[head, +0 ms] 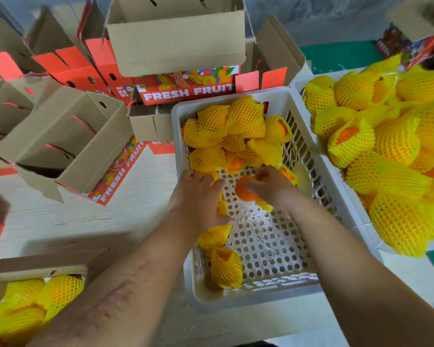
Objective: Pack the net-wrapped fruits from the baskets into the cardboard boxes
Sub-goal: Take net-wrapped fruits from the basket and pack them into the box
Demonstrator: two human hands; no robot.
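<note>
Both hands reach into the near white basket (308, 288): the right hand (269, 185) curls round an orange fruit (243, 191), while the left hand (198, 196) closes over a netted one (222, 206), apparently gathering two together. Their likely destination, the part-filled cardboard box (0, 274), sits near-left within easy reach.

Even, bright overhead light; my forearms cast soft shadows on the table (140, 171). Wide-angle distortion bends the edges, where boxes (60, 136) smear with motion blur.

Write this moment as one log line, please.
stage: picking from middle basket | left hand: on netted fruit | right hand: grips orange fruit | box bottom left: partly filled
</note>
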